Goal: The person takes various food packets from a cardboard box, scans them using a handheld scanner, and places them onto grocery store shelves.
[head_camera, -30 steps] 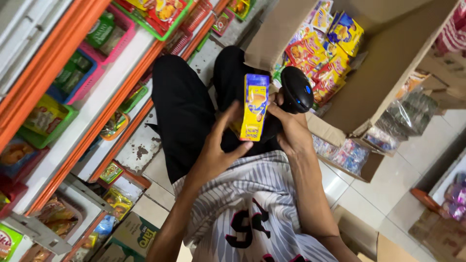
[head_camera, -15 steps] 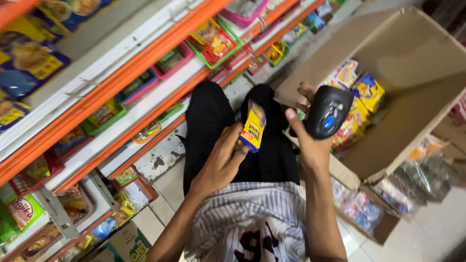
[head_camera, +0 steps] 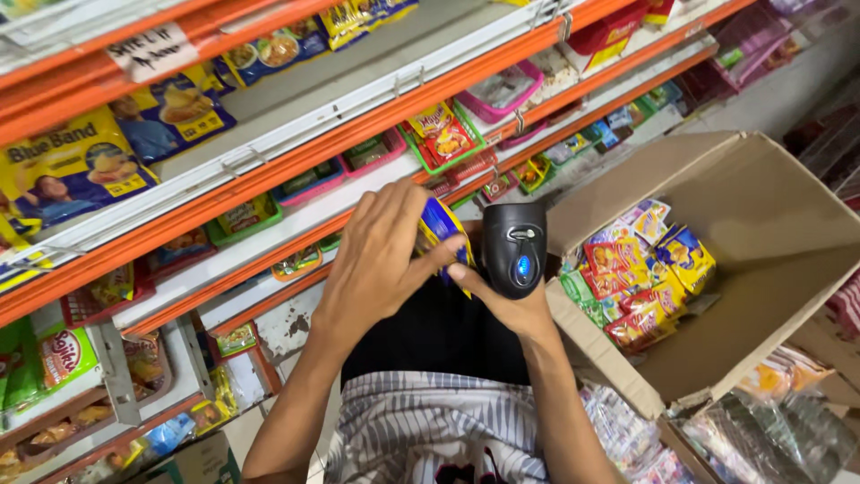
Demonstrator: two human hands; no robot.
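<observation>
Where a second ago the yellow and blue packet (head_camera: pixel 441 235) stood upright with its face to the camera, it is now turned edge-on and half hidden behind the left hand (head_camera: pixel 381 255), and the view has swung up from the floor toward the shelves (head_camera: pixel 296 161). The left hand's fingers are curled over the packet, pinching it from above. The right hand (head_camera: pixel 511 305) is closed around a black scanner (head_camera: pixel 513 246), its forefinger stretched out to touch the packet's lower edge; a blue light shows on the scanner's face, which sits just beside the packet.

To the right, an open cardboard box (head_camera: pixel 770 269) holds a heap of small red, yellow and blue packets (head_camera: pixel 640 278) against its near wall. The shelves have orange front rails and white ledges. Large blue and yellow bags (head_camera: pixel 72 166) hang on the upper left, with a white handwritten card (head_camera: pixel 154 52) clipped to the rail above them. Lower ledges carry pink and green plastic trays (head_camera: pixel 443 134) of small sachets. Clear plastic bags (head_camera: pixel 761 430) lie at the lower right, just beside the box. The person wears a striped shirt (head_camera: pixel 439 430) and dark trousers.
</observation>
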